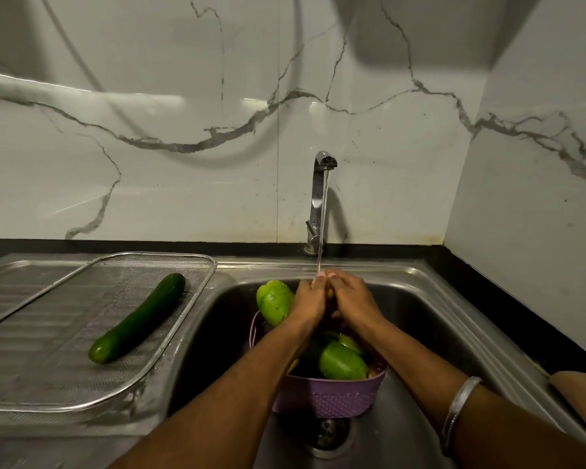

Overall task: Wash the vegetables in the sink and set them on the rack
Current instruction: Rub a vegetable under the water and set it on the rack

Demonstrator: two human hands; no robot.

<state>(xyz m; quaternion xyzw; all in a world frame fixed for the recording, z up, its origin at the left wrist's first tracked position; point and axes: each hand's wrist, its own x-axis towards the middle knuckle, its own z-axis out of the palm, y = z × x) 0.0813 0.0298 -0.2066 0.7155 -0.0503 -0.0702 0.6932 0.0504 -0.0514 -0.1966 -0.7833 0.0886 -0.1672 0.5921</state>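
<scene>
Your left hand (pixel 310 299) and right hand (pixel 347 296) meet under the tap's (pixel 320 198) stream, fingers curled around something small and yellowish, mostly hidden. Below them, green vegetables (pixel 342 362) fill the purple basket (pixel 329 396) in the sink (pixel 420 299). 1 cucumber (pixel 137 318) lies on the mesh rack (pixel 65 367) at your left.

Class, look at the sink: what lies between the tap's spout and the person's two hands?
In the head view, only a thin stream of running water, falling from the tap onto the joined hands.
</scene>
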